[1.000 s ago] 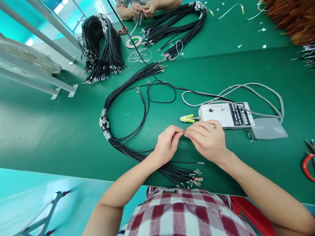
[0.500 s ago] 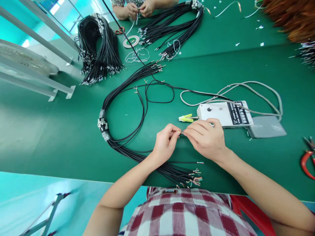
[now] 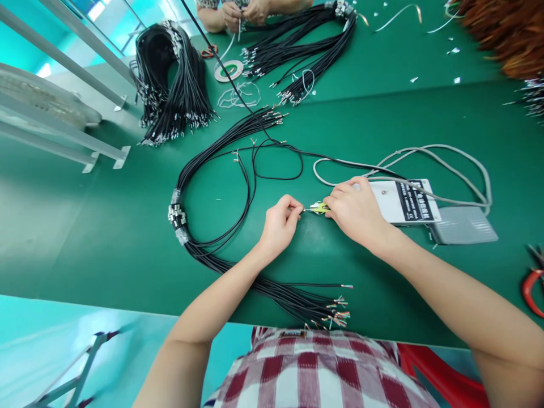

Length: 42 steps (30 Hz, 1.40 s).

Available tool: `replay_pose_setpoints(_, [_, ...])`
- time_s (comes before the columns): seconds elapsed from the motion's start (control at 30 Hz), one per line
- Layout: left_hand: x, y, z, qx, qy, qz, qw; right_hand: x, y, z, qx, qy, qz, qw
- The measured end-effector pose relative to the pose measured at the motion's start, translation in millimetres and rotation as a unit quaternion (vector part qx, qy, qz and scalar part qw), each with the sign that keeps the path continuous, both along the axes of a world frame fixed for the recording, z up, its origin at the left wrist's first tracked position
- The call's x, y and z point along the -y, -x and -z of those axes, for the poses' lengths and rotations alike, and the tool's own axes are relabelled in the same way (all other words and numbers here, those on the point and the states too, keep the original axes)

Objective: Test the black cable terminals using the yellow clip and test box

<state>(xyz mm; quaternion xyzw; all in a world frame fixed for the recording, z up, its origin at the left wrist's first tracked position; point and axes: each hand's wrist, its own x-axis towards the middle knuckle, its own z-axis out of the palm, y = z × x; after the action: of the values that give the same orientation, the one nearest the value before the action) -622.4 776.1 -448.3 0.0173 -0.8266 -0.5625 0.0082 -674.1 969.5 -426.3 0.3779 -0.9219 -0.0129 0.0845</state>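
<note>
My left hand [image 3: 280, 222] pinches the end of a black cable, whose thin wires reach the tip of a yellow-green clip [image 3: 319, 208]. That clip is on the front of a white control box [image 3: 389, 198] with a black label. My right hand [image 3: 356, 209] grips the clip's back part, fingers closed, and covers the left end of the box. A bundle of black cables [image 3: 204, 252] with a bound middle [image 3: 177, 215] curves on the table to the left. Its stripped ends with coloured wires [image 3: 338, 311] lie below my hands.
A grey foot pedal [image 3: 463, 225] and looped grey cord [image 3: 450, 147] are beside the box. Red-handled pliers [image 3: 533, 289] lie far right. A hanging bunch of black cables [image 3: 170, 85] is upper left. Across the table, another person's hands [image 3: 244, 14] work near a tape roll [image 3: 228, 71].
Both hands have moved up slightly. My right hand has left the cable end and taken hold of the clip, and my left hand has brought the wires to the clip's tip.
</note>
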Motion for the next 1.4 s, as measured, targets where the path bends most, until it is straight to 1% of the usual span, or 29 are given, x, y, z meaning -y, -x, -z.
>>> replay_pose_setpoints(0.1, [-2, 6, 2.8, -0.005, 0.021, 0.017, 1.000, 1, 2, 4.8, -0.015, -0.001, -0.009, 1.000])
replay_pose_setpoints(0.23, [-5, 12, 9.2, -0.012, 0.052, 0.025, 0.998, 0, 4, 8.2, -0.016, 0.018, -0.017, 1.000])
replay_pose_setpoints(0.4, [-7, 17, 14.7, -0.011, 0.064, 0.037, 0.997, -1, 4, 8.7, -0.019, 0.014, -0.016, 1.000])
replay_pose_setpoints(0.57, [-8, 18, 16.2, -0.010, 0.068, 0.041, 0.997, 2, 1, 5.2, -0.022, 0.000, -0.002, 1.000])
replay_pose_setpoints(0.67, [-8, 18, 16.6, -0.010, 0.068, 0.042, 0.997, 2, -1, -2.8, -0.014, -0.012, -0.003, 1.000])
replay_pose_setpoints(0.7, [-8, 18, 16.7, -0.009, 0.066, 0.041, 0.997, 0, -2, -6.6, -0.010, -0.006, -0.003, 1.000])
replay_pose_setpoints(0.77, [-8, 18, 16.8, -0.006, 0.061, 0.039, 0.997, -10, -7, -14.4, -0.006, 0.035, -0.003, 0.999])
replay_pose_setpoints(0.83, [-9, 17, 16.8, 0.000, 0.057, 0.038, 0.998, -28, -18, -19.5, -0.021, 0.105, 0.009, 0.994])
replay_pose_setpoints(0.87, [-8, 17, 16.9, 0.002, 0.056, 0.038, 0.998, -39, -26, -20.0, -0.035, 0.142, 0.027, 0.989])
replay_pose_setpoints(0.97, [-8, 17, 17.5, 0.000, 0.058, 0.036, 0.998, -71, -54, -12.4, -0.093, 0.247, 0.106, 0.959])
replay_pose_setpoints(1.0, [-7, 17, 17.7, 0.000, 0.060, 0.036, 0.998, -78, -64, -7.6, -0.088, 0.265, 0.123, 0.952])
replay_pose_setpoints(1.07, [-7, 17, 17.9, 0.002, 0.063, 0.035, 0.997, -85, -79, 3.2, -0.064, 0.276, 0.133, 0.950])
replay_pose_setpoints(1.13, [-8, 18, 17.4, 0.009, 0.062, 0.035, 0.997, -83, -89, 13.0, -0.050, 0.273, 0.127, 0.952])
replay_pose_setpoints(1.27, [-8, 19, 15.8, 0.013, 0.063, 0.035, 0.997, -75, -87, 27.7, -0.085, 0.265, 0.134, 0.951])
replay_pose_setpoints(1.4, [2, 19, 16.0, 0.007, 0.070, 0.022, 0.997, -78, -77, 38.3, -0.137, 0.281, 0.138, 0.940])
